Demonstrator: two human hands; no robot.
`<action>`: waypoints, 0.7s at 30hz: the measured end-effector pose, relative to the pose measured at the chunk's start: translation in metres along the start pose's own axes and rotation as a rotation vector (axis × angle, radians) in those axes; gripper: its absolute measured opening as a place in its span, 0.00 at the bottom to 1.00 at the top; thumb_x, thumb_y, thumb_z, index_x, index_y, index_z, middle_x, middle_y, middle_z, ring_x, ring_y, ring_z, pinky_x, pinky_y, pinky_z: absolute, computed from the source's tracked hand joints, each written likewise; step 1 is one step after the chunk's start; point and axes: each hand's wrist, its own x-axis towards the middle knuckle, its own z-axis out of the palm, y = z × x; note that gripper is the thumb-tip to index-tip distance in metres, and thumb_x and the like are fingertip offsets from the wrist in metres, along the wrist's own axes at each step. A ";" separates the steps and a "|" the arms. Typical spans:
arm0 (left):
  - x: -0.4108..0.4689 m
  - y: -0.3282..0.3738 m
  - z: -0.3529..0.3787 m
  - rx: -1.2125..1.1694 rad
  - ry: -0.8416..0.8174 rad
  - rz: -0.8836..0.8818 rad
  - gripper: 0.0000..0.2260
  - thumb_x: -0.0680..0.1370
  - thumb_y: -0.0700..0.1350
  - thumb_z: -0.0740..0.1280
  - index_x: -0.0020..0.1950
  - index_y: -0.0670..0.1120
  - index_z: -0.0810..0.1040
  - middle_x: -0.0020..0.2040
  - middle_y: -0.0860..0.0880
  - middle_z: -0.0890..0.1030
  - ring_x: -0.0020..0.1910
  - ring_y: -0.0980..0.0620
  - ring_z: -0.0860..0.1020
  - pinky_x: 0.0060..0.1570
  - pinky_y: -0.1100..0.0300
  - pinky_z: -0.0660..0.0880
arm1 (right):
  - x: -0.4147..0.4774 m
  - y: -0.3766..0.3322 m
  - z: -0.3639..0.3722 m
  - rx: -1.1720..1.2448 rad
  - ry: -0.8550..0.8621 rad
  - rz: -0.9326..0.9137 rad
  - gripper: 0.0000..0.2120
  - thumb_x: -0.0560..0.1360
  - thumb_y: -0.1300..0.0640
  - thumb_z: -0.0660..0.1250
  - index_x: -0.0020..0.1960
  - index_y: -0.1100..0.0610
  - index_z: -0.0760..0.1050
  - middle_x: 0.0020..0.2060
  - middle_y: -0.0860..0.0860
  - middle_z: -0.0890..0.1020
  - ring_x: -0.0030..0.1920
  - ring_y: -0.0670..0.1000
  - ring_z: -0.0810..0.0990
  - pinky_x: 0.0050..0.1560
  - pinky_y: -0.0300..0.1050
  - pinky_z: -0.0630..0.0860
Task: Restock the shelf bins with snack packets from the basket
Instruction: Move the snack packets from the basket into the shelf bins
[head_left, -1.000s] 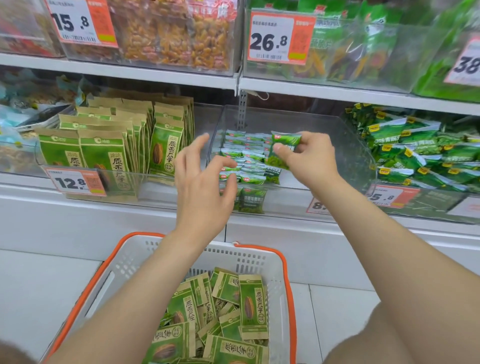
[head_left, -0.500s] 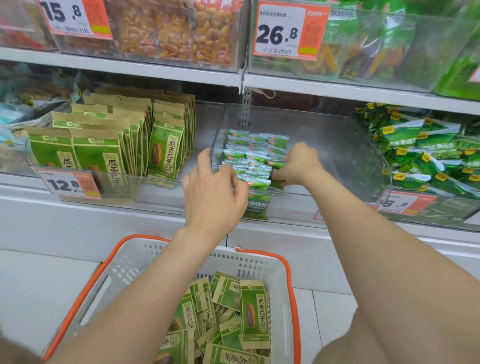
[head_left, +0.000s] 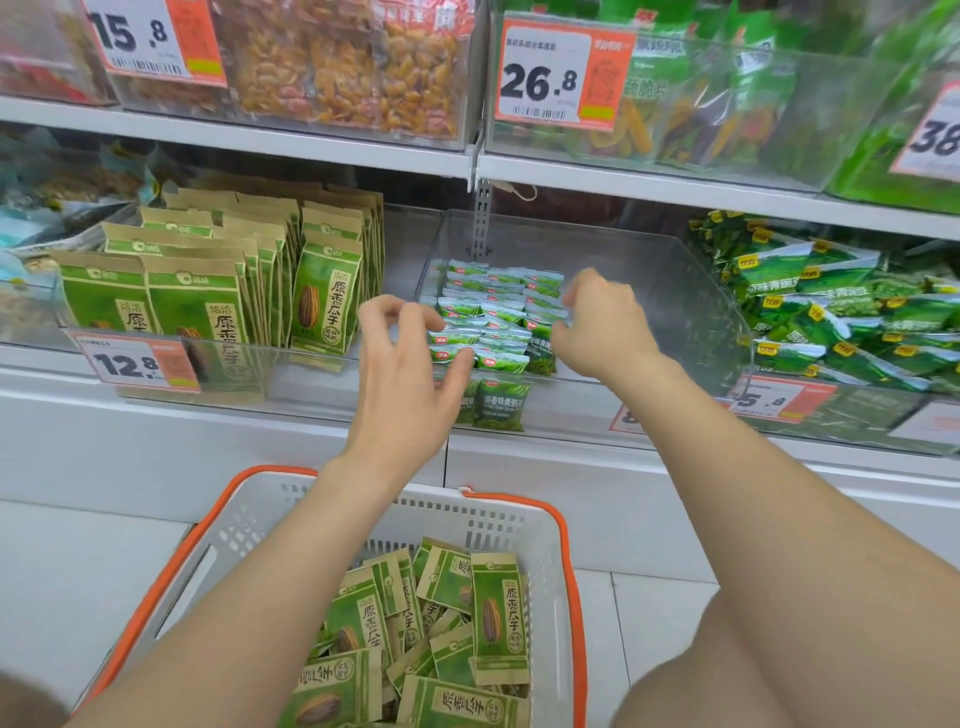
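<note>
The fingers (head_left: 387, 312) of my left hand (head_left: 410, 374) are spread and loosely bent, gripping nothing, the thumb close against the front of the pea packets (head_left: 493, 322); those of my right hand (head_left: 605, 332) are curled at the rows' right side, too blurred for me to say whether they pinch a packet or only touch. The pea packets stand in tight rows at the left end of the clear bin (head_left: 654, 270), with two more upright against its front wall; the bin's right part is bare. Below the shelf (head_left: 260, 415) edge sits the basket (head_left: 569, 545), loaded with seed packets (head_left: 493, 618).

I judge the rows unsteady; nothing braces their right side, so a careless nudge from either hand could tip them over into the bare part. The basket's stock matches the bin further left, not this one; dropping seed packets here would mix the goods.
</note>
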 end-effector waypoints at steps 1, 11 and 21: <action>-0.001 -0.001 -0.004 -0.010 0.004 0.030 0.12 0.81 0.47 0.72 0.59 0.44 0.74 0.63 0.43 0.66 0.62 0.46 0.70 0.64 0.60 0.67 | -0.008 -0.007 -0.005 0.010 0.052 -0.059 0.09 0.76 0.58 0.65 0.55 0.57 0.77 0.51 0.57 0.82 0.54 0.62 0.79 0.48 0.52 0.77; -0.061 -0.043 -0.030 0.049 0.008 0.160 0.05 0.79 0.46 0.69 0.45 0.45 0.78 0.43 0.51 0.76 0.42 0.46 0.75 0.43 0.49 0.72 | -0.113 -0.095 0.004 -0.126 -0.258 -0.536 0.08 0.71 0.48 0.65 0.41 0.52 0.78 0.38 0.51 0.81 0.45 0.59 0.82 0.42 0.49 0.80; -0.141 -0.138 -0.032 0.357 -0.791 -0.322 0.07 0.78 0.47 0.64 0.49 0.55 0.81 0.42 0.56 0.82 0.45 0.49 0.81 0.45 0.52 0.80 | -0.146 -0.115 0.084 -0.571 -0.877 -0.670 0.14 0.80 0.53 0.64 0.64 0.55 0.77 0.51 0.53 0.79 0.38 0.52 0.78 0.31 0.44 0.69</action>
